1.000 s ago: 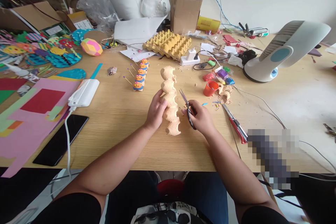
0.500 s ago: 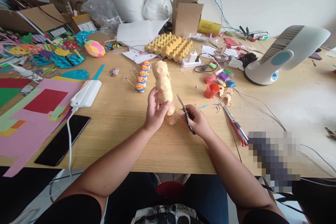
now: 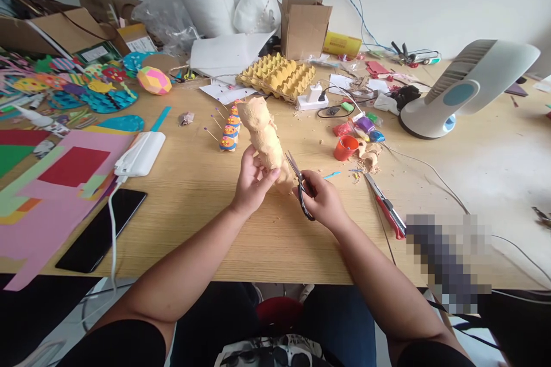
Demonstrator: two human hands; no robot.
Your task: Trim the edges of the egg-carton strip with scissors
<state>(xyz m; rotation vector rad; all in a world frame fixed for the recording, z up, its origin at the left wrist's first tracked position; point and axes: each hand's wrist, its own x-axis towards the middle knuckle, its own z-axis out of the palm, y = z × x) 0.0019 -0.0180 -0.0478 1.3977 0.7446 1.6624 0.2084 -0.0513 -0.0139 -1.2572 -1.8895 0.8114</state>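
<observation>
My left hand [image 3: 251,179] grips the lower part of a tan strip of egg-carton cups [image 3: 262,132], held tilted up off the wooden table [image 3: 193,218]. My right hand [image 3: 322,199] is closed round the handles of a pair of scissors [image 3: 296,179], whose blades point up and touch the strip's near right edge. Just behind the strip stands a painted row of orange and blue carton cups [image 3: 229,126] with pins sticking out.
A yellow egg tray [image 3: 278,73], a cardboard box [image 3: 305,26], a white fan [image 3: 467,86], a red utility knife [image 3: 385,205], an orange cup [image 3: 345,147] and clay bits lie right and behind. Left are a phone [image 3: 101,228], a power bank [image 3: 140,153] and coloured paper [image 3: 51,183].
The carton strip went from lying flat on the table to being lifted and tilted up to the left in my left hand. My right hand with the scissors moved slightly left towards it.
</observation>
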